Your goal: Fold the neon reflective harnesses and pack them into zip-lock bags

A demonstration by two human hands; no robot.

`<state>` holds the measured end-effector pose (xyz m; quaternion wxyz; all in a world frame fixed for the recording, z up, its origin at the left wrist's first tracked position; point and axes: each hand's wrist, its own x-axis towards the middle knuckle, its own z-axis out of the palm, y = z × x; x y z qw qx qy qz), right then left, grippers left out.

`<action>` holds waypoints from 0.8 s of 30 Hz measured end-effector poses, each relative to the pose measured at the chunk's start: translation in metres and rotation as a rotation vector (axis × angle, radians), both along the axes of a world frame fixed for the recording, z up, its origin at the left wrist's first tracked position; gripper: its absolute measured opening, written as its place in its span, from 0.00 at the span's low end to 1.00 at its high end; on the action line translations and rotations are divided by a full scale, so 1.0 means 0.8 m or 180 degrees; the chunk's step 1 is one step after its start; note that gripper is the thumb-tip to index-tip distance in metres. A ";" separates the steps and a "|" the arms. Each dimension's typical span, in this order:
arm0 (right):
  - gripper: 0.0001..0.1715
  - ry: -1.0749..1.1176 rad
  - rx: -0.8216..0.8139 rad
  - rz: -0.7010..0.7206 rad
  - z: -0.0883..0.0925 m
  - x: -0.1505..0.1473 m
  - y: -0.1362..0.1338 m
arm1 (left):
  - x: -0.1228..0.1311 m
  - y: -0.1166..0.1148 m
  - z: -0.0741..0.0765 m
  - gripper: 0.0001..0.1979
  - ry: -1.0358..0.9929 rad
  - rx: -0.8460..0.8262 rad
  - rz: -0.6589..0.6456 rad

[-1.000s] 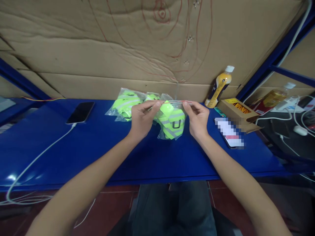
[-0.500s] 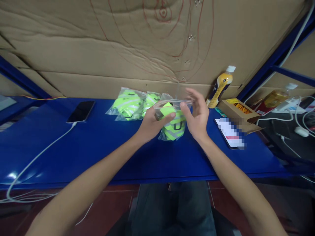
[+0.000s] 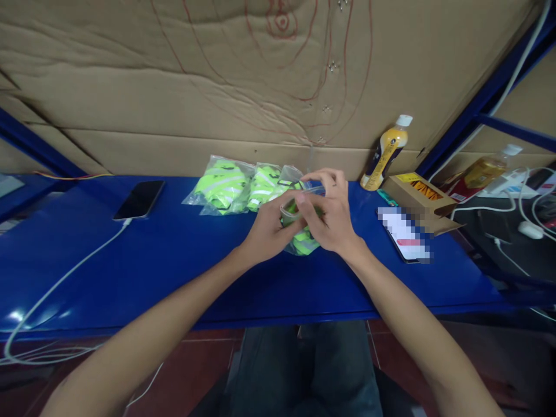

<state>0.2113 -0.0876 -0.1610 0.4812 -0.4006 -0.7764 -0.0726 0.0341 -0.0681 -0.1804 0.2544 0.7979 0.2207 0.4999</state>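
Between my hands is a clear plastic bag (image 3: 305, 244) with a folded neon-yellow reflective item and grey stripes inside. My left hand (image 3: 267, 230) is closed on the bag's left side near its mouth. My right hand (image 3: 332, 217) grips the bag's upper right edge, its thumb over the opening and its other fingers curled behind. Both hands cover much of the bag. Just behind lie similar filled bags: one bag (image 3: 222, 186) at the left and another bag (image 3: 261, 184) beside it, partly overlapped by further plastic.
On the blue table (image 3: 174, 272), a black phone (image 3: 139, 200) with a white cable lies left. At right are a yellow drink bottle (image 3: 386, 153), a lit phone (image 3: 402, 234) and an open cardboard box (image 3: 419, 200). A cardboard wall (image 3: 152, 98) stands behind.
My right hand has moved left and inward over the bag's mouth, its thumb now near my left thumb. The bag's mouth looks narrower and more bunched between the hands.
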 end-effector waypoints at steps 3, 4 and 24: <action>0.28 -0.0119 -0.0156 -0.0085 -0.001 -0.005 -0.002 | -0.001 0.003 -0.006 0.16 0.0006 -0.0012 0.0035; 0.29 -0.0128 -0.0164 -0.0080 -0.001 -0.005 -0.001 | -0.002 0.004 -0.007 0.17 -0.0018 0.0000 0.0039; 0.28 0.0004 -0.0396 0.0667 0.007 0.008 0.006 | 0.004 0.008 -0.003 0.18 -0.0281 -0.0170 0.0061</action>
